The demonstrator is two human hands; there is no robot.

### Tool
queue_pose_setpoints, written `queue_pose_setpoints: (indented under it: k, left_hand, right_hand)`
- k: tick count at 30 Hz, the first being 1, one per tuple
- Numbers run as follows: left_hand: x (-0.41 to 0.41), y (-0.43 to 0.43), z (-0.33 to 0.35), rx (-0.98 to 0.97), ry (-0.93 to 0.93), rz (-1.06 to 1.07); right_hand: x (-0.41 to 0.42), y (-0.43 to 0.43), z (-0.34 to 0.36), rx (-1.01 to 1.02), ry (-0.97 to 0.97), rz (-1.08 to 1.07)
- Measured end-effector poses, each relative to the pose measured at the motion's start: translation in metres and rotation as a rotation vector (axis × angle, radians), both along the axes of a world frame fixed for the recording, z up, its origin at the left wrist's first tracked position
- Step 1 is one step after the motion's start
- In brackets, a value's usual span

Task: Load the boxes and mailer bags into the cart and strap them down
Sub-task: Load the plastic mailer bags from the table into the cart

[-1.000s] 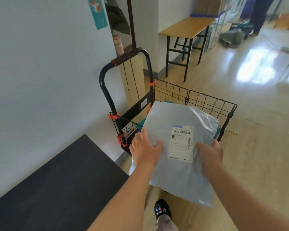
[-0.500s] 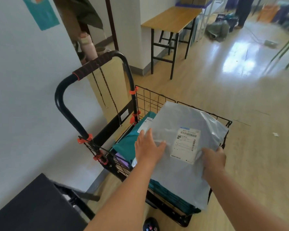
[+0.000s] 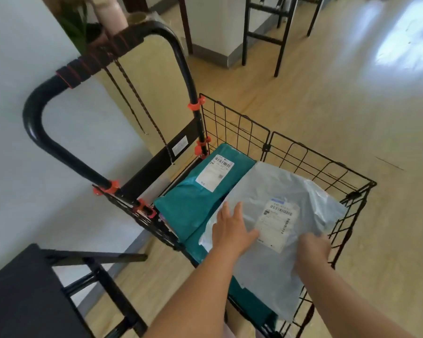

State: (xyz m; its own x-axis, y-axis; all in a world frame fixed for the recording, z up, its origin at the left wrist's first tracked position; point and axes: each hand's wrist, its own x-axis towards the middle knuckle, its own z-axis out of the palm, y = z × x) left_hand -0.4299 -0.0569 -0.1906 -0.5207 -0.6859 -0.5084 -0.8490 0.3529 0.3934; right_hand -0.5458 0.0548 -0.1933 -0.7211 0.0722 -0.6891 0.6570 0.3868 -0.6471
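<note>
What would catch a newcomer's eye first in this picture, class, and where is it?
A grey mailer bag with a white label lies over the right side of the black wire cart, the left hand flat on it, the right hand gripping its edge. Beside it, a teal mailer bag lies in the cart, below the black handle.

1. The grey mailer bag (image 3: 291,191) is thin plastic film, smooth with a soft sheen and crinkled toward its far corner.
2. The teal mailer bag (image 3: 193,206) is also smooth plastic, satin and wrinkled at the edges.
3. The label on the grey bag (image 3: 277,224) and the label on the teal bag (image 3: 214,175) are matt white paper.
4. The cart basket (image 3: 303,162) is thin metal wire with a black coating.
5. The cart handle (image 3: 47,135) is glossy black metal tube; its grip (image 3: 95,59) looks matt and ribbed.
6. The clips (image 3: 195,106) are smooth orange plastic.
7. The cord (image 3: 137,103) is braided cloth.
8. The floor (image 3: 352,106) is pale, wood-look and polished, throwing glare.
9. The table top (image 3: 17,296) is matt black.
</note>
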Motion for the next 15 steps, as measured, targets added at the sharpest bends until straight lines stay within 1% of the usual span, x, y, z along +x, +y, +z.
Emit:
queue_pose_setpoints:
  k: [4,5,6,8,10,11,12,15]
  left_hand:
    - [-0.014,0.008,-0.020,0.061,-0.104,-0.003]
    - [-0.018,0.010,-0.024,0.080,-0.124,-0.004]
    - [-0.022,0.012,-0.027,0.098,-0.141,-0.001]
    - [-0.029,0.017,-0.031,0.120,-0.167,0.003]
    - [-0.038,0.022,-0.035,0.128,-0.186,0.012]
    - [-0.041,0.023,-0.036,0.128,-0.192,0.020]
    - [-0.042,0.024,-0.037,0.127,-0.196,0.028]
    - [-0.041,0.025,-0.042,0.108,-0.213,0.029]
  right_hand:
    - [-0.014,0.004,-0.019,0.075,-0.247,0.135]
    - [-0.016,0.005,-0.021,0.116,-0.277,0.178]
    - [-0.019,0.005,-0.023,0.179,-0.263,0.229]
    - [-0.023,0.004,-0.021,0.277,-0.134,0.341]
    - [-0.031,0.000,-0.018,0.305,0.042,0.506]
    - [-0.034,-0.003,-0.018,0.326,0.128,0.648]
    - [-0.038,-0.005,-0.020,0.367,0.210,0.836]
    - [-0.046,-0.015,-0.021,0.514,0.431,1.457]
